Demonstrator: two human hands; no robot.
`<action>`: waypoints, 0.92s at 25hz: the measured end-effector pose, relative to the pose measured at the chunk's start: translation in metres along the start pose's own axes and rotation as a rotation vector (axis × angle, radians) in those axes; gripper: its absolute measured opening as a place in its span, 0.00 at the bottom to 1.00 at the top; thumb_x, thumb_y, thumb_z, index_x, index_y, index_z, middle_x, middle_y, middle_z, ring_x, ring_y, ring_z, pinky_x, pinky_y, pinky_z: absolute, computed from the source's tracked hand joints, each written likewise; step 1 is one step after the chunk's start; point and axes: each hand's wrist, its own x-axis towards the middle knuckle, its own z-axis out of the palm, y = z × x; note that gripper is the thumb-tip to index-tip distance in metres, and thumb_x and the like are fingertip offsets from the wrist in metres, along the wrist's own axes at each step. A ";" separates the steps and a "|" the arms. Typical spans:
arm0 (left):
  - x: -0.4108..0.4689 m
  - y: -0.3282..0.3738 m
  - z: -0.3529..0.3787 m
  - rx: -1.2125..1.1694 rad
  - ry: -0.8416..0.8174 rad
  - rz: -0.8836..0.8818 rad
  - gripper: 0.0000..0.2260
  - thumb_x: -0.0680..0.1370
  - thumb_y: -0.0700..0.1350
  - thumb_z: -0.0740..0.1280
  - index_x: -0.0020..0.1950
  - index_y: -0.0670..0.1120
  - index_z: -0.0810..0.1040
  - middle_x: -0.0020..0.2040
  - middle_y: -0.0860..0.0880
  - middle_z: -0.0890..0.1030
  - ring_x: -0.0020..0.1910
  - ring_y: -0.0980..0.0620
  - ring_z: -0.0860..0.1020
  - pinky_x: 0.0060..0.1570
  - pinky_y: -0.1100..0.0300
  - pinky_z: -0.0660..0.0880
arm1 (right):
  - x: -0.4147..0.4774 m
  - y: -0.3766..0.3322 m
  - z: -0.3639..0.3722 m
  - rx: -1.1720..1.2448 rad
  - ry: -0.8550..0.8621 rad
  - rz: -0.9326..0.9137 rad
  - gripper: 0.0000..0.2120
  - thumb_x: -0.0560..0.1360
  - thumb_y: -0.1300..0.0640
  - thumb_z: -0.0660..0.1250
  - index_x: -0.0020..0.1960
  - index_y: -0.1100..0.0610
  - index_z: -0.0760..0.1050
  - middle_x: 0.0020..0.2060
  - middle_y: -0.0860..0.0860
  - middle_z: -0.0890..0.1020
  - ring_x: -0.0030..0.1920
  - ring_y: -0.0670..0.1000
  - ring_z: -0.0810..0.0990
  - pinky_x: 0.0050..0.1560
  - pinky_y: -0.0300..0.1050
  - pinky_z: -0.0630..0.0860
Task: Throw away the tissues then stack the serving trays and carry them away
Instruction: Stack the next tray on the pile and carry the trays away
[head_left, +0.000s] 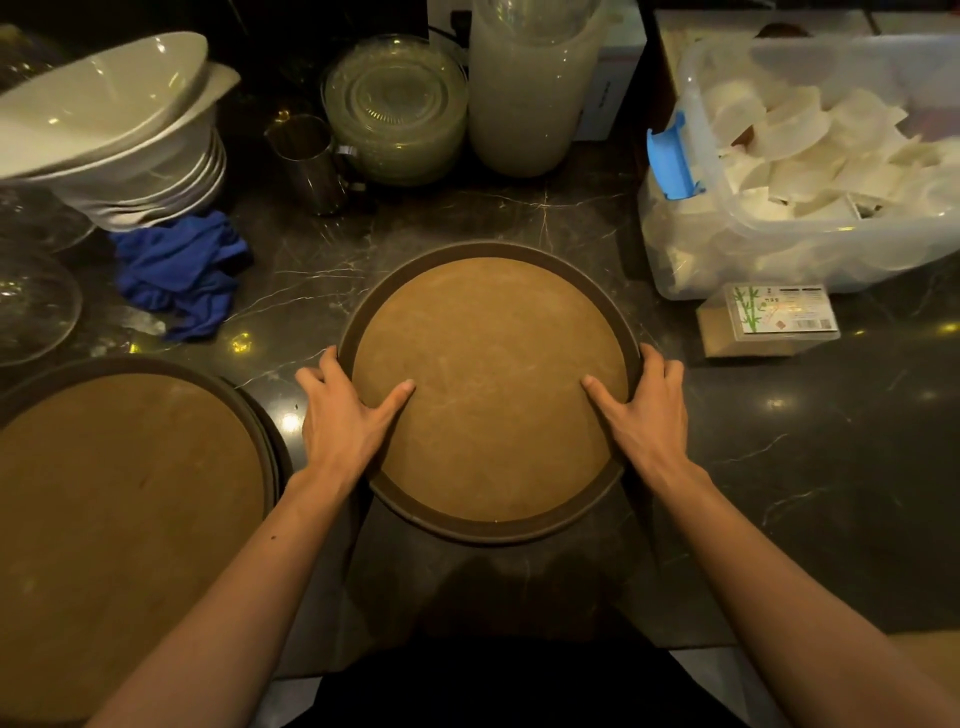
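The tray has a matt, cork-like brown liner inside a dark smooth rim. The worktop is glossy black veined marble. Near its far left edge lie a crumpled blue cloth and glazed white bowls; the far right bin is clear plastic.

Stacked white bowls, a blue cloth and glass plates crowd the dark marble counter.

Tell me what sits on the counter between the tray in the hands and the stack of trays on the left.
Nothing. In the head view, only bare dark counter separates the held tray from the stacked trays; the left hand grips the held tray's rim there.
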 end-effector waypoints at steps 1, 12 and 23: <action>-0.005 -0.002 -0.002 -0.021 0.012 0.005 0.48 0.67 0.64 0.73 0.77 0.44 0.54 0.69 0.39 0.61 0.65 0.37 0.70 0.60 0.46 0.71 | -0.004 0.000 -0.001 0.019 0.004 0.001 0.42 0.70 0.36 0.70 0.75 0.56 0.59 0.64 0.56 0.66 0.61 0.58 0.73 0.61 0.58 0.74; -0.071 -0.025 -0.029 -0.110 0.157 -0.009 0.48 0.65 0.62 0.76 0.76 0.43 0.57 0.68 0.40 0.64 0.65 0.39 0.70 0.64 0.50 0.67 | -0.053 -0.005 -0.015 0.094 0.051 -0.120 0.41 0.70 0.38 0.71 0.75 0.56 0.61 0.63 0.55 0.67 0.62 0.55 0.72 0.60 0.52 0.71; -0.145 -0.086 -0.081 -0.155 0.359 -0.065 0.47 0.65 0.61 0.77 0.75 0.44 0.59 0.67 0.41 0.64 0.64 0.40 0.70 0.64 0.50 0.67 | -0.112 -0.043 0.011 0.146 0.027 -0.303 0.39 0.70 0.39 0.72 0.73 0.57 0.63 0.61 0.55 0.69 0.59 0.54 0.73 0.57 0.47 0.71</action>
